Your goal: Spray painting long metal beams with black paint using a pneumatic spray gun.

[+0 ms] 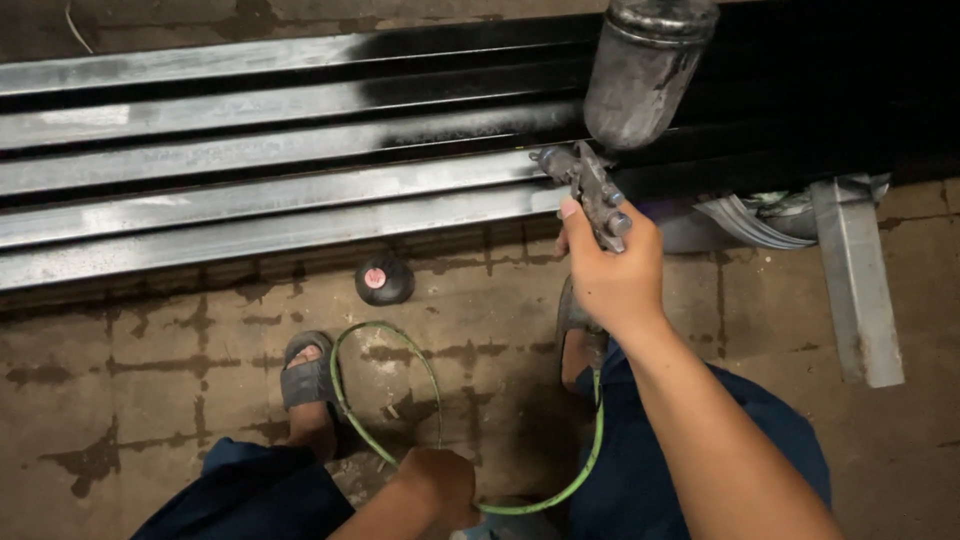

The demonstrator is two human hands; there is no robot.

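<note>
My right hand (612,270) grips a metal spray gun (590,185) with a grey paint cup (643,65) on top, its nozzle pointing left at several long steel bars (250,150) lying side by side. The bars are black on the right and bare grey on the left. My left hand (435,488) is low in view, closed around a thin green air hose (400,345) that loops over the floor and runs up towards the gun.
A round black lid with a pink centre (384,279) lies on the stained paved floor. My sandalled foot (307,372) is beside the hose loop. A grey metal support leg (858,280) and crumpled cloth (765,215) sit under the bars at right.
</note>
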